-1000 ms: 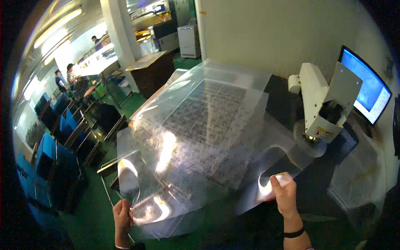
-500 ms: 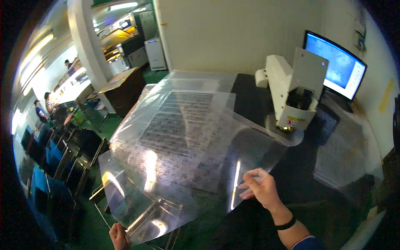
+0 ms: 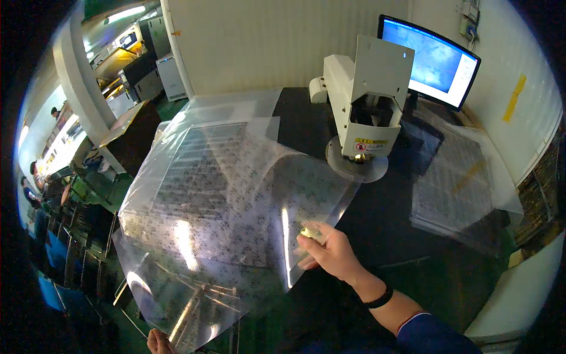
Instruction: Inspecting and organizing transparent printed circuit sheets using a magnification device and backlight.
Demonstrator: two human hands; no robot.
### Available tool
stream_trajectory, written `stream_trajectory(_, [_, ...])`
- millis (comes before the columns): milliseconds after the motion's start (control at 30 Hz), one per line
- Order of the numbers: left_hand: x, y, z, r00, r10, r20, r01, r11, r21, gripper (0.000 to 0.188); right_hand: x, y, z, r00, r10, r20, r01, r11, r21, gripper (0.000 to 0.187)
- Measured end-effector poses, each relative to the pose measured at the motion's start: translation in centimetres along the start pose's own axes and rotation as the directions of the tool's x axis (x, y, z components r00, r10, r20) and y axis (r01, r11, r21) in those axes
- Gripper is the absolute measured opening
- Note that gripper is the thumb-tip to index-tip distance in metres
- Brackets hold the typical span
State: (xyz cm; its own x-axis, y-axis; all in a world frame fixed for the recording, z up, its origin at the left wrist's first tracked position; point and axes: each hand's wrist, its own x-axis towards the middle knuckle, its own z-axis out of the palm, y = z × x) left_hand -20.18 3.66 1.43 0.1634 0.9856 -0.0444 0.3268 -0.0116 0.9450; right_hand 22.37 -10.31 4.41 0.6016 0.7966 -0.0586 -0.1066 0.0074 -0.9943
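Observation:
A large transparent film sheet [image 3: 236, 194] with a fine dark pattern spreads over the black table and hangs past its near side. At the lower left, my left hand [image 3: 159, 342] pinches the sheet's near corner; only its fingertips show. My right hand [image 3: 327, 251] is closed on the right edge, with the thumb on top and the fingers seen through the clear film. A dark band circles my right wrist. The sheet's right edge bows upward, and bright reflections run across it. More clear sheets [image 3: 236, 106] lie beneath its far end.
Beyond the film stands a white optical instrument [image 3: 368, 94] over a round glass plate [image 3: 356, 165]. A lit monitor [image 3: 430, 59] is behind it at the right. Other patterned sheets [image 3: 454, 183] lie on the right. Stools [image 3: 59, 236] and people appear at the left.
The view has swung right, so the whole scene sits further left. Both hands keep their hold on the film, and its right part now reaches closer to the round glass plate.

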Motion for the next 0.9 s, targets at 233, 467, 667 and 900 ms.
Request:
stream_trajectory(233, [-0.5, -0.9, -0.1, 0.988, 0.104, -0.118, -0.090, 0.989, 0.114, 0.033, 1.3, 0.6, 0.9, 0.993, -0.117, 0.032, 0.120, 0.983, -0.142, 0.034])
stream_trajectory(467, [0.6, 1.7, 1.1, 0.988, -0.155, -0.015, 0.150, 0.973, -0.176, 0.030, 0.6, 0.1, 1.4, 0.989, -0.002, -0.151, -0.040, 0.961, -0.274, 0.036])
stream_trajectory(667, [-0.3, -0.7, -1.2, 0.970, -0.225, 0.089, 0.241, 0.865, -0.441, 0.029, 0.3, 1.4, 2.0, 0.993, 0.005, -0.119, -0.034, 0.970, -0.241, 0.036])
stream_trajectory(900, [1.5, -0.4, -0.4, 0.978, -0.207, -0.001, 0.193, 0.912, -0.363, 0.025, 0.1, 1.0, 1.6, 0.991, 0.021, -0.132, -0.052, 0.970, -0.239, 0.037])
